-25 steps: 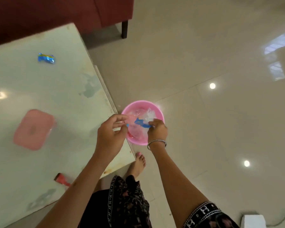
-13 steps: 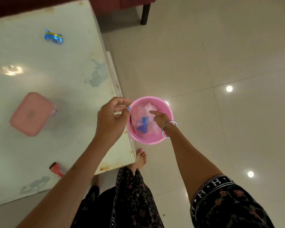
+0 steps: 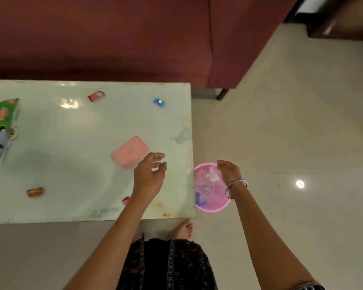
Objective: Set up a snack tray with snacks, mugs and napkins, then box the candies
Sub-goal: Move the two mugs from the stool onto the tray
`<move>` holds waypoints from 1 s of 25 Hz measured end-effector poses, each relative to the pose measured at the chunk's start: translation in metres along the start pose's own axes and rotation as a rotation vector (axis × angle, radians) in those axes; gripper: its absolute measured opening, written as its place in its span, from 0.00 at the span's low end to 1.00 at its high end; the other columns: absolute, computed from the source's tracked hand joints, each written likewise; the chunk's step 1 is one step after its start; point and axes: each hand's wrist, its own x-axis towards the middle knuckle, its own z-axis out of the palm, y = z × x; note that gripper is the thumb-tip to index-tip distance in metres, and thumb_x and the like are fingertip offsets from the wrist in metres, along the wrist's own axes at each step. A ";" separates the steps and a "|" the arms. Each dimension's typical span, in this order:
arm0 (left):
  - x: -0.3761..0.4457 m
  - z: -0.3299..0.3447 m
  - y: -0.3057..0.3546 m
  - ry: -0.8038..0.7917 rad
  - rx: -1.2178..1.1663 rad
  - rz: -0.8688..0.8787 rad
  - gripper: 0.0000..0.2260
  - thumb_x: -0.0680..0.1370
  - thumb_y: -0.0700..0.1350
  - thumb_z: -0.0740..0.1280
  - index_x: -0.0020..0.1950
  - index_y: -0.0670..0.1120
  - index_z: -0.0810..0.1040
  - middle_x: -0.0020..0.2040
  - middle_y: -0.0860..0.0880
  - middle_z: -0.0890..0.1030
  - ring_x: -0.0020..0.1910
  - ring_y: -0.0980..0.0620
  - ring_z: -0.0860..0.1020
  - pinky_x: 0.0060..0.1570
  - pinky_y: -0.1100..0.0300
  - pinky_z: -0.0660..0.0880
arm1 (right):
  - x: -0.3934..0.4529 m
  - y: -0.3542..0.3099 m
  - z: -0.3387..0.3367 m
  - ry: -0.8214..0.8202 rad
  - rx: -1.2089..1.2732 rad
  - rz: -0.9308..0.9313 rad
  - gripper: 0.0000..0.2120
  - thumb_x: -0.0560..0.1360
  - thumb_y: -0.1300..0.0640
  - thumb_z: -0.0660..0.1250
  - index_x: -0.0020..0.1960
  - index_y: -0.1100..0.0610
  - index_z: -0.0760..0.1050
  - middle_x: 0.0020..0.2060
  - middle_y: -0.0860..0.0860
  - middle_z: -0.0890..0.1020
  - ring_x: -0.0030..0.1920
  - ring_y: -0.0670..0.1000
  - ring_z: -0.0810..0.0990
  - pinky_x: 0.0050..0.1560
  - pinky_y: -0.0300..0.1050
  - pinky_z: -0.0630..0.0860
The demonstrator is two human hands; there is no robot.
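My left hand (image 3: 149, 176) hovers over the right part of the pale green table (image 3: 71, 164), pinching a small blue candy (image 3: 165, 163) between thumb and finger. Just left of it lies a closed pink box (image 3: 130, 151). My right hand (image 3: 228, 170) is open and holds nothing, above a pink bin (image 3: 216, 209) on the floor beside the table. Clear wrappers and a blue wrapper (image 3: 199, 200) lie in the bin. On the table are a wrapped blue candy (image 3: 159, 102), a red candy (image 3: 96, 95), a red-and-yellow candy (image 3: 35, 191) and another red one (image 3: 126, 200) half hidden by my forearm.
A green snack packet (image 3: 3, 113) and other packets lie at the table's left edge. A dark red sofa (image 3: 113, 38) stands behind the table, with its leg (image 3: 222, 94) near the table's far right corner. My bare foot (image 3: 183, 228) is by the near corner.
The blue wrapper has dropped from my hands into the bin. My right hand has opened and lifted, my left hand has moved over the table with the candy, and the view has swung left.
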 end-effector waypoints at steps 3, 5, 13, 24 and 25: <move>-0.008 -0.058 0.001 0.121 -0.040 -0.023 0.09 0.75 0.38 0.64 0.55 0.44 0.76 0.57 0.50 0.79 0.53 0.51 0.78 0.38 0.79 0.69 | -0.050 -0.056 0.035 0.019 -0.073 -0.199 0.12 0.76 0.63 0.61 0.58 0.60 0.77 0.57 0.58 0.80 0.55 0.57 0.77 0.58 0.44 0.71; -0.014 -0.106 -0.001 0.208 -0.062 -0.025 0.12 0.76 0.40 0.64 0.60 0.44 0.74 0.61 0.49 0.77 0.59 0.50 0.76 0.48 0.70 0.69 | -0.091 -0.090 0.067 0.024 -0.092 -0.339 0.12 0.77 0.60 0.61 0.57 0.59 0.77 0.55 0.58 0.81 0.51 0.54 0.77 0.54 0.42 0.70; -0.055 -0.313 -0.047 0.379 -0.170 -0.060 0.22 0.81 0.51 0.53 0.75 0.49 0.56 0.75 0.50 0.61 0.73 0.50 0.61 0.66 0.61 0.58 | -0.259 -0.153 0.220 -0.067 -0.118 -0.657 0.13 0.78 0.56 0.60 0.60 0.56 0.76 0.59 0.54 0.80 0.60 0.53 0.77 0.57 0.39 0.68; -0.117 -0.540 -0.149 0.583 -0.285 -0.113 0.24 0.80 0.54 0.54 0.74 0.48 0.56 0.74 0.49 0.64 0.72 0.47 0.63 0.68 0.53 0.60 | -0.426 -0.163 0.420 -0.250 -0.214 -0.862 0.12 0.77 0.55 0.61 0.59 0.56 0.76 0.58 0.53 0.80 0.53 0.47 0.74 0.54 0.38 0.65; -0.115 -0.554 -0.156 0.606 -0.311 -0.126 0.24 0.80 0.54 0.54 0.74 0.48 0.56 0.74 0.49 0.64 0.72 0.47 0.63 0.67 0.54 0.61 | -0.433 -0.167 0.438 -0.277 -0.243 -0.878 0.13 0.77 0.55 0.61 0.60 0.56 0.76 0.57 0.53 0.80 0.52 0.46 0.74 0.53 0.37 0.65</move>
